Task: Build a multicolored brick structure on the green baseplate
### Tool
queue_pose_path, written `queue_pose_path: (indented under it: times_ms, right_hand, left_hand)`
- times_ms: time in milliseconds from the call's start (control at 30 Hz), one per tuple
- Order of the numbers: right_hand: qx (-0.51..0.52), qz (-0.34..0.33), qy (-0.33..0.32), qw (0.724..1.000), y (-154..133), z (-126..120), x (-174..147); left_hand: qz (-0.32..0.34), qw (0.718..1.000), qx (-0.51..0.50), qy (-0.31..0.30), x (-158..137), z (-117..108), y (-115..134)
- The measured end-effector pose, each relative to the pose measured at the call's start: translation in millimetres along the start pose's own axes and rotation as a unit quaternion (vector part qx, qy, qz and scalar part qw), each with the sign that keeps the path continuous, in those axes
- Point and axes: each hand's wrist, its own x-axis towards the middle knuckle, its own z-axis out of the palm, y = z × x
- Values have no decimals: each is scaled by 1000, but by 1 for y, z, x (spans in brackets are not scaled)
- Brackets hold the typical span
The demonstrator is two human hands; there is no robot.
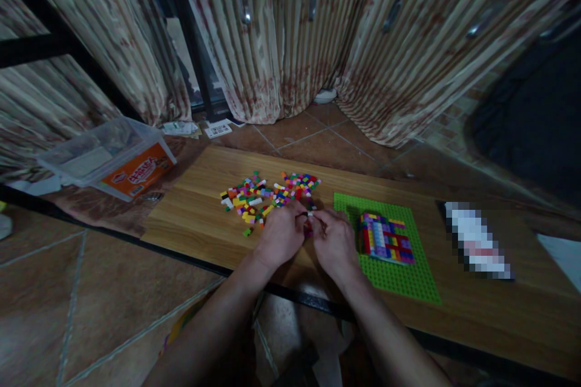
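Above the wooden table, my left hand point(282, 231) and my right hand point(334, 240) meet with their fingertips pinched together. Between them shows a small white toy brick point(310, 214), with something dark beside it; most of it is hidden by the fingers. Just beyond my hands spreads a loose pile of colourful toy bricks point(249, 201). To the right of my right hand lies a green baseplate point(403, 287). A multicoloured brick build point(385, 239) of purple, red, blue and yellow rows sits on it.
The wooden table point(190, 211) has a dark front edge. A clear plastic box point(91, 160) with an orange label stands at the left. A blurred-out flat object point(479, 242) lies at the right. Striped curtains point(281, 48) hang behind, above the tiled floor point(40, 302).
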Motion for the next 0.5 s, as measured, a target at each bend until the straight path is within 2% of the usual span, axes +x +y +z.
queue_pose_path:
  times_ms: [167,333,500]
  right_hand:
    - [-51,6,7,999,-1,1,0]
    - [-107,5,4,994,3,3,2]
    - [-119,-8,7,993,7,6,2]
  left_hand:
    - [-12,999,38,14,0,0,4]
    - [2,998,65,15,2,-1,-7]
    - [-5,993,112,27,4,0,-15]
